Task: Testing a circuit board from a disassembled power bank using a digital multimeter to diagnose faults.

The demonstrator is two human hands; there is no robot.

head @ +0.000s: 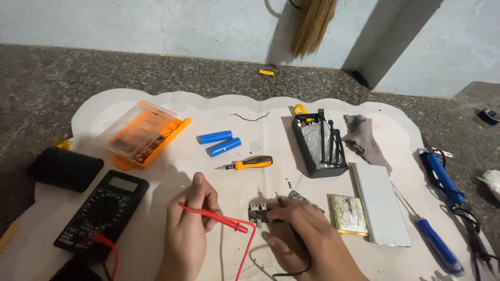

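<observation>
- We see a glossy red plastic probe (216,218) beside the matt black plastic multimeter (101,211).
- Right of the multimeter: smooth blue cylindrical cells (220,142), crinkled silvery foil pouch (349,214), rough grey cloth (363,138).

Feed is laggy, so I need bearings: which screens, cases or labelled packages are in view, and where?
Multimeter: lower left, black, grey rectangular screen at its top.
Bit case: upper left, orange tray, clear lid.
Two cells: centre, blue cylinders side by side.
Foil pouch: right of the right hand, silver, yellow-edged.

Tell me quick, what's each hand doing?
Left hand: closed, holding the red multimeter probe.
Right hand: closed, holding the black multimeter probe against the small circuit board.
</observation>
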